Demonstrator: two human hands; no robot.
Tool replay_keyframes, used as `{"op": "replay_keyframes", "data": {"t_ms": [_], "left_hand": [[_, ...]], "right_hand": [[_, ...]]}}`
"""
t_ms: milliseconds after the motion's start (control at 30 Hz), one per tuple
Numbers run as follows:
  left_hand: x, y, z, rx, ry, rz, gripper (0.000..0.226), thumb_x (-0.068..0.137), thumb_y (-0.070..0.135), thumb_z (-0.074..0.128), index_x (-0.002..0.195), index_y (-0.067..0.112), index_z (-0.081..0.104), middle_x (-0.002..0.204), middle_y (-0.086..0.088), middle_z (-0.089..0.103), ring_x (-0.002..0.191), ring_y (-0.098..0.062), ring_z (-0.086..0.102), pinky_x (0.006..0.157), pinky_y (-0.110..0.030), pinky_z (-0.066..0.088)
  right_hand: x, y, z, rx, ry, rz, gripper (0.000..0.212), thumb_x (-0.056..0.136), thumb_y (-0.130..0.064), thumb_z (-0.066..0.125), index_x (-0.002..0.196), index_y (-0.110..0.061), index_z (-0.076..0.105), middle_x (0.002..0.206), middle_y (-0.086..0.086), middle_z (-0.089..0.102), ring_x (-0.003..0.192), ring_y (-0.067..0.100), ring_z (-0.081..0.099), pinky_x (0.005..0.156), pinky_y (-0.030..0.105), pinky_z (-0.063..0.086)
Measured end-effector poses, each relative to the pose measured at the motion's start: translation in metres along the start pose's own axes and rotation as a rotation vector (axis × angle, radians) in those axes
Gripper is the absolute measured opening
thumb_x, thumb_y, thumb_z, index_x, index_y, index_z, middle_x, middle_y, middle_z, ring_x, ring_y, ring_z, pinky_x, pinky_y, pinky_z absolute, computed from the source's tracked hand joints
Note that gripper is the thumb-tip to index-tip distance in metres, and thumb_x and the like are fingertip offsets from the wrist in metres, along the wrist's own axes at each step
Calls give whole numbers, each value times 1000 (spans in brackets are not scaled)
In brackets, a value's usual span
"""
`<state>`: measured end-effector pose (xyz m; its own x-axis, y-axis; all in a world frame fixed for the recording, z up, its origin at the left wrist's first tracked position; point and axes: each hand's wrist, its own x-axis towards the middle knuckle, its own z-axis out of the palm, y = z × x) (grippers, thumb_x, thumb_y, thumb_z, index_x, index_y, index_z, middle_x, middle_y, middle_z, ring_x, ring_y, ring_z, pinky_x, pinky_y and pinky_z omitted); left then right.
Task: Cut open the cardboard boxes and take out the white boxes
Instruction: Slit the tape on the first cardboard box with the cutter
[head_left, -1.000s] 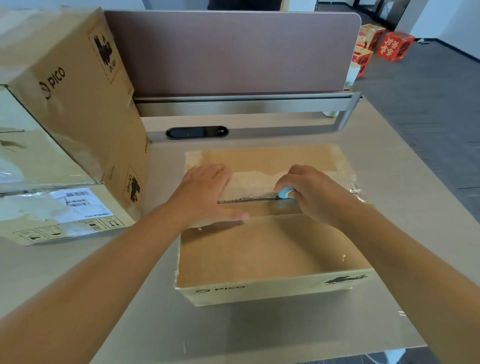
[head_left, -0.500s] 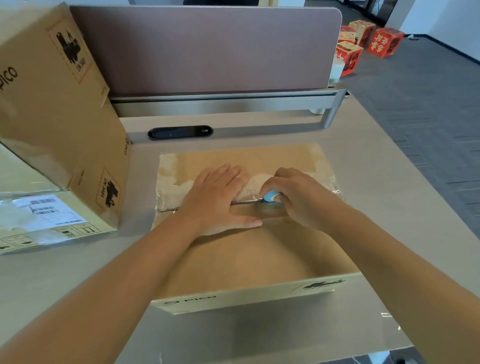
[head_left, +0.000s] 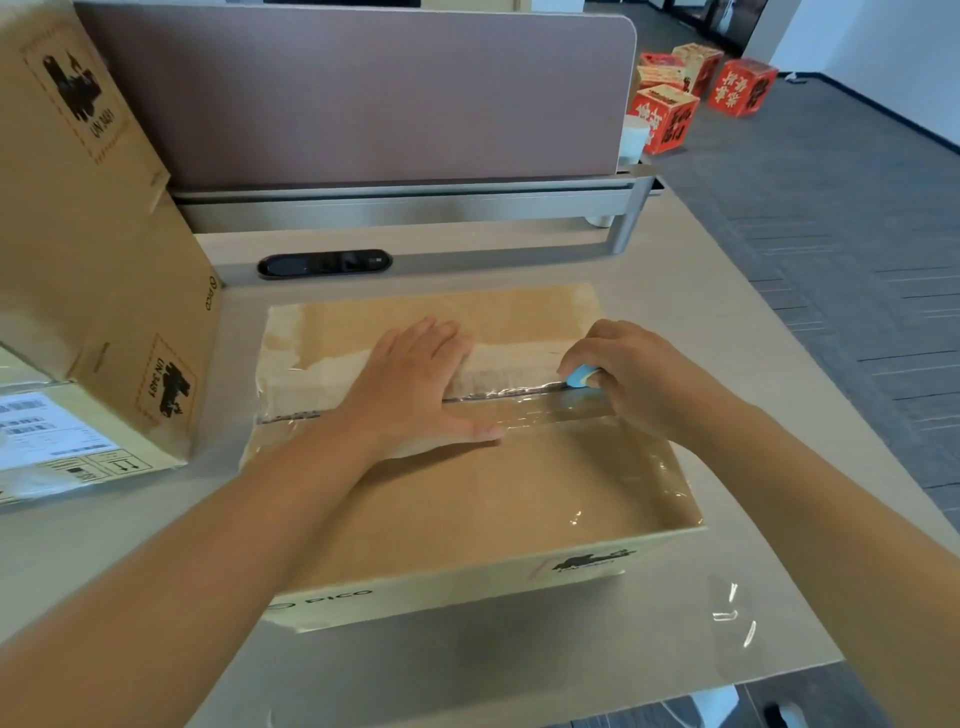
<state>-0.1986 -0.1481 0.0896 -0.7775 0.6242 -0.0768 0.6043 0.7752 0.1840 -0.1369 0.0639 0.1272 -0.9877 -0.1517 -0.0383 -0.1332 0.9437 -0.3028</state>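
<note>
Slicing further along the seam, the right hand (head_left: 639, 379), curled round a small blue cutter (head_left: 581, 375), now sits nearer the box's right end than a second ago, so most of the tape looks cut. The left hand (head_left: 415, 389) stays spread flat, pressing the flaps. The cardboard box (head_left: 467, 519) lies on the desk (head_left: 701, 291) before the person, closed, its long axis and seam running left to right.
</note>
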Motion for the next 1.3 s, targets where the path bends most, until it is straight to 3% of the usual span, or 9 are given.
{"op": "replay_keyframes", "data": {"t_ms": [133, 233, 367, 700, 867, 967, 1033, 1167, 1300], "left_hand": [[19, 27, 5, -16, -12, 59, 96, 67, 77, 51, 140, 22, 25, 147, 2, 25, 137, -20, 18, 112, -45, 16], [22, 34, 8, 4, -42, 27, 102, 63, 83, 43, 144, 27, 18, 153, 8, 13, 143, -14, 6, 115, -45, 3], [18, 34, 7, -5, -31, 10, 116, 45, 85, 14, 147, 30, 12, 156, 11, 4, 144, -12, -1, 116, -41, -3], [18, 35, 8, 35, -15, -6, 116, 45, 85, 13, 147, 29, 13, 156, 10, 4, 144, -11, 0, 115, -39, -4], [17, 37, 6, 10, -21, -15, 116, 45, 85, 15, 147, 29, 15, 156, 10, 6, 143, -11, 1, 116, -39, -4], [17, 37, 4, -26, -22, 1, 115, 45, 84, 19, 145, 27, 22, 153, 9, 16, 142, -13, 8, 115, -37, 1], [15, 34, -1, -38, -15, 50, 109, 49, 85, 27, 139, 24, 31, 146, 6, 28, 137, -16, 19, 111, -31, 9], [-1, 15, -16, -35, -118, 61, 97, 74, 68, 57, 148, 23, 13, 157, 4, 5, 143, -15, 2, 114, -30, 4], [-20, -20, -27, 18, -177, 102, 115, 56, 87, 41, 148, 29, 6, 157, 6, 0, 143, -13, 2, 115, -30, 4]], "right_hand": [[-1, 11, -2, -12, -9, 15, 35, 90, 5, 43, 111, -16, 62, 112, 4, 54, 103, 20, 46, 89, 30, 41], [-7, 24, -7, -14, -10, 35, 33, 91, 3, 44, 111, -17, 63, 113, 3, 54, 105, 19, 47, 91, 28, 41], [-9, 34, -9, 8, -12, 33, 34, 90, 4, 44, 111, -15, 62, 112, 4, 54, 105, 20, 47, 88, 26, 38], [-18, 57, -6, 160, 87, 71, 28, 88, 3, 50, 107, -10, 65, 108, 8, 60, 99, 24, 54, 86, 28, 41], [-28, 61, -21, 216, 265, 118, 25, 86, -6, 58, 110, -10, 65, 109, 5, 64, 97, 19, 56, 80, 17, 36], [-33, 43, -21, 311, 365, 162, 18, 85, -10, 62, 103, -9, 61, 90, -2, 59, 79, 14, 50, 63, 12, 36], [-34, 25, -12, 383, 411, 204, 15, 84, -13, 63, 96, -13, 54, 81, -8, 52, 71, 11, 47, 61, 11, 37], [-37, -15, 13, 541, 507, 327, 20, 85, -19, 63, 93, -20, 44, 78, -14, 47, 69, 3, 48, 59, 11, 40], [-40, -59, 42, 693, 603, 396, 19, 87, -22, 60, 95, -22, 42, 81, -20, 47, 71, -1, 48, 60, 7, 39]]}}
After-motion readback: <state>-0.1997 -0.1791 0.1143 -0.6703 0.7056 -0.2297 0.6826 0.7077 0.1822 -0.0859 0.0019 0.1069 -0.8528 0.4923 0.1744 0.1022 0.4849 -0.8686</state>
